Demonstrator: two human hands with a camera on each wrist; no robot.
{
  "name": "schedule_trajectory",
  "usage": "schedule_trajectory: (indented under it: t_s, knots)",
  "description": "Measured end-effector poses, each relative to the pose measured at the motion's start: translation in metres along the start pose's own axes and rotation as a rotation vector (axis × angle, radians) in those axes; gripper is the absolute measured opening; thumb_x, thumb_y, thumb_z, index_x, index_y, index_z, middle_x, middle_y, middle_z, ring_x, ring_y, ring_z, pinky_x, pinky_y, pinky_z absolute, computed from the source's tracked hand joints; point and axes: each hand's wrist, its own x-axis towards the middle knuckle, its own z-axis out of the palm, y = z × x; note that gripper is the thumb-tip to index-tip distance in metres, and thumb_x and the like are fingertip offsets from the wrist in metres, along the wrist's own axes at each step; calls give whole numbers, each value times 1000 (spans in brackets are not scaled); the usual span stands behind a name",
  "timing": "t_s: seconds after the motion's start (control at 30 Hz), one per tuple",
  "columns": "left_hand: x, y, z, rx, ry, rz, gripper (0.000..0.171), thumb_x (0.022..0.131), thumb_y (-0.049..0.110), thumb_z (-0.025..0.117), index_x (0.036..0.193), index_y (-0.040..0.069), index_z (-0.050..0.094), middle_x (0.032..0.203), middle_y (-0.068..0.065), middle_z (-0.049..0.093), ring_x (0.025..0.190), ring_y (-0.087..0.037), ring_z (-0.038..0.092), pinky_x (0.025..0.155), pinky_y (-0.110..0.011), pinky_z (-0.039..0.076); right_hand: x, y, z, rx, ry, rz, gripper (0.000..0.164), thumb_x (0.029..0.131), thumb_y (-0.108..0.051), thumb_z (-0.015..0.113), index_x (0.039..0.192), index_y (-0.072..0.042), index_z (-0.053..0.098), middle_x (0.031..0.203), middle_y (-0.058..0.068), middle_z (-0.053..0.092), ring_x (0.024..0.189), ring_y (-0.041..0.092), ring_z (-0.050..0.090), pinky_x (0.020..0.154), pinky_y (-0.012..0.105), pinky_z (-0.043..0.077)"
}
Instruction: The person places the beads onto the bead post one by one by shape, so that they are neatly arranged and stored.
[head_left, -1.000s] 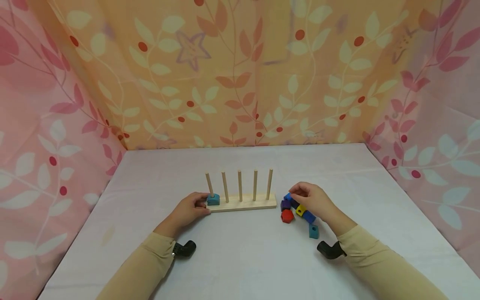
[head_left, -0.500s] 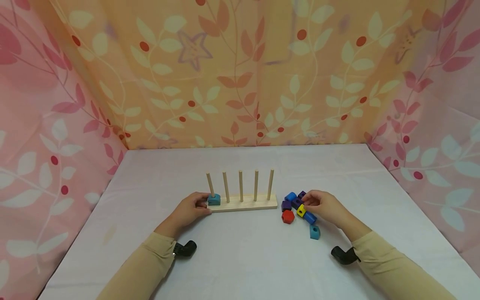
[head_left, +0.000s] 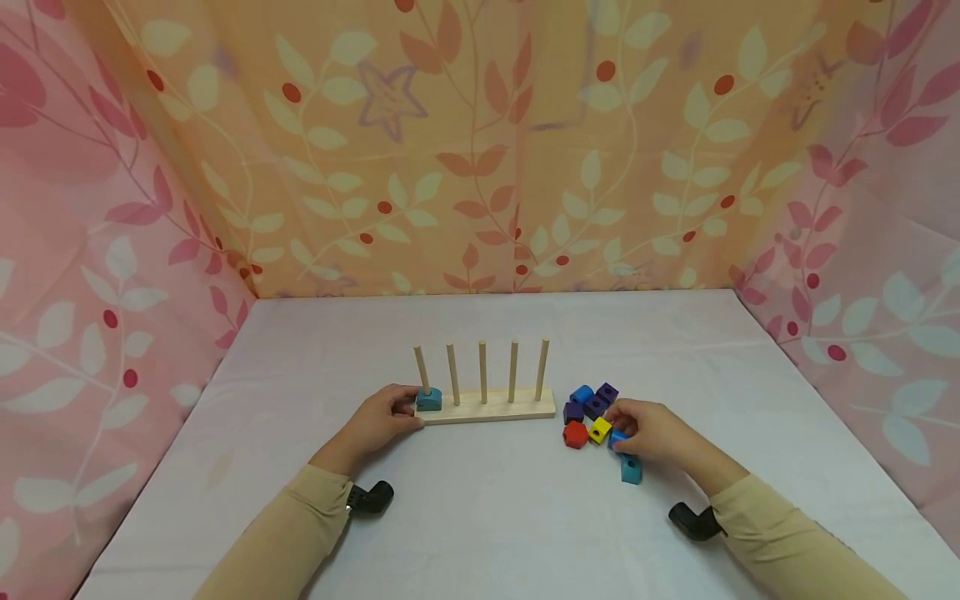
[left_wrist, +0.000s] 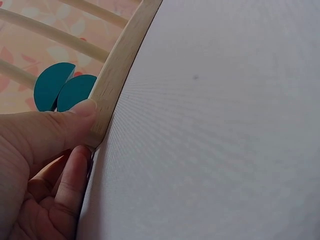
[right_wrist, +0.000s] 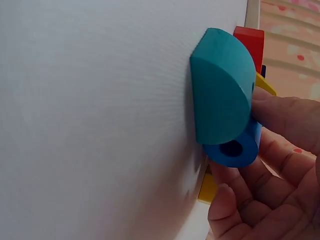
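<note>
My left hand (head_left: 382, 418) grips the left end of a wooden peg board (head_left: 491, 408) with several upright pegs, thumb on the front edge. Two teal half-round blocks (left_wrist: 62, 90) sit on its leftmost peg, beside the thumb in the left wrist view. At the pile to the right, my right hand (head_left: 651, 429) pinches a blue cylinder bead (right_wrist: 239, 147) between thumb and fingers. Another teal half-round block (right_wrist: 220, 85) stands right in front of that bead. A yellow block (head_left: 599, 430) lies just left of the right fingertips.
Purple blocks (head_left: 596, 406), a blue bead (head_left: 582, 394) and a red hexagonal block (head_left: 575, 434) lie between the board and the right hand. A white cloth (head_left: 480, 517) covers the table. Patterned fabric (head_left: 480, 150) hangs behind and at both sides.
My right hand has come from the pile's far side toward me, onto the blue cylinder bead. A purple block at the back now shows. The left hand keeps its hold on the board.
</note>
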Motion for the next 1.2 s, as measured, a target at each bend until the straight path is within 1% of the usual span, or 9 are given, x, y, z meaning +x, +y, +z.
schedule_trajectory:
  t_s: [0.1,0.27,0.37,0.5,0.6,0.8,0.97,1.03,1.2]
  knots:
    - [0,0,0,5,1,5,53,77,18,74,126,10,55,107,-3,56,89,-15,53,77,-30,43,-1,0,0,-10,-7,-19,29,74,-10,75,99,-13,59,85,-1,57,80,15,52,74,34,48]
    - [0,0,0,4,4,7,52,77,17,74,124,9,55,104,-3,56,88,-14,53,76,-30,43,-3,-3,-3,-19,-15,-12,26,77,-11,72,99,-14,60,88,0,57,82,17,51,75,36,47]
    - [0,1,1,7,3,1,52,77,18,74,124,9,56,102,-3,56,87,-14,53,75,-30,42,-4,-5,-6,-4,-20,24,23,80,-13,70,100,-16,60,91,0,57,84,18,51,76,36,47]
    - [-1,1,1,13,7,-4,51,76,18,75,123,9,56,101,-2,56,86,-15,53,75,-30,42,-4,-8,-10,30,-14,70,21,82,-15,69,101,-18,61,94,1,57,86,19,50,75,34,48]
    - [-1,2,1,13,9,-2,51,76,18,75,123,9,57,102,-2,56,87,-14,53,75,-30,42,-4,-11,-13,53,-3,69,21,82,-17,68,101,-17,62,98,2,57,88,20,50,74,34,48]
    - [-1,2,0,15,10,0,51,76,18,75,123,9,56,104,-2,56,88,-14,53,76,-29,43,-4,-21,-20,94,48,15,23,82,-15,69,103,-13,62,104,6,59,93,23,54,77,37,49]
    - [-1,2,0,11,11,6,52,76,18,75,123,8,56,103,-3,56,87,-14,53,75,-29,43,1,-31,-24,141,88,-22,27,82,-13,68,108,-10,60,104,6,59,94,23,54,75,34,51]
    - [-1,2,0,12,10,5,52,76,17,75,124,8,56,103,-3,56,87,-14,53,76,-30,43,3,-37,-25,157,107,-38,29,83,-14,67,111,-10,59,104,6,59,94,23,54,73,33,51]
    - [-1,2,0,15,8,5,52,76,18,74,124,9,56,104,-3,56,87,-14,53,76,-30,43,11,-54,-25,174,162,-103,27,84,-16,66,110,-12,59,102,5,60,94,22,56,77,35,51]
